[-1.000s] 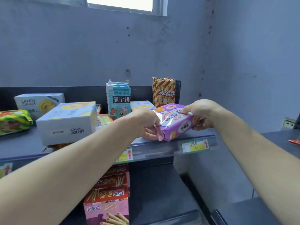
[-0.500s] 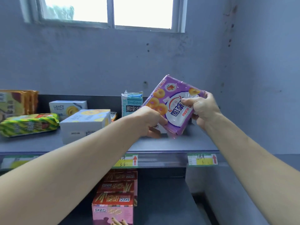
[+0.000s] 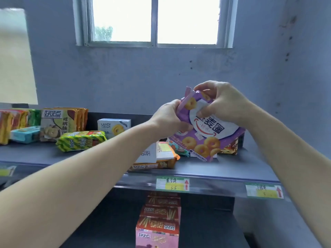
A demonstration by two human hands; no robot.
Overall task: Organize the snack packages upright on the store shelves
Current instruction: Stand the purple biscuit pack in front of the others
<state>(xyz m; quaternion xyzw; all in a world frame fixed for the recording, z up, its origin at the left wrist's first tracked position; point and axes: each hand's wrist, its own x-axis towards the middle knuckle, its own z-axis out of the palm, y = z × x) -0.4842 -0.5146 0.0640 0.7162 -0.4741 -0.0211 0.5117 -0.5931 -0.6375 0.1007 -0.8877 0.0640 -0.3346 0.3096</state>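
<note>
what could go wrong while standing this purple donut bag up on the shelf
The purple bag is tilted, gripped only near its top by the left hand and right hand; released now, it may flop over. Its lower edge sits close to the striped pack behind, which it might knock.

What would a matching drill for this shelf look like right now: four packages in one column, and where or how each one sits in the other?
Things
1. purple ring-biscuit pack
2. green-and-yellow striped pack
3. white LANDY box showing a biscuit ring
4. pink stick-biscuit box

Places or states
A. on the lower shelf, at the front of a row
B. lying flat on the upper shelf
C. gripped by the left hand and the right hand
D. standing at the back of the upper shelf

Pairs: 1-C, 2-B, 3-D, 4-A
</note>
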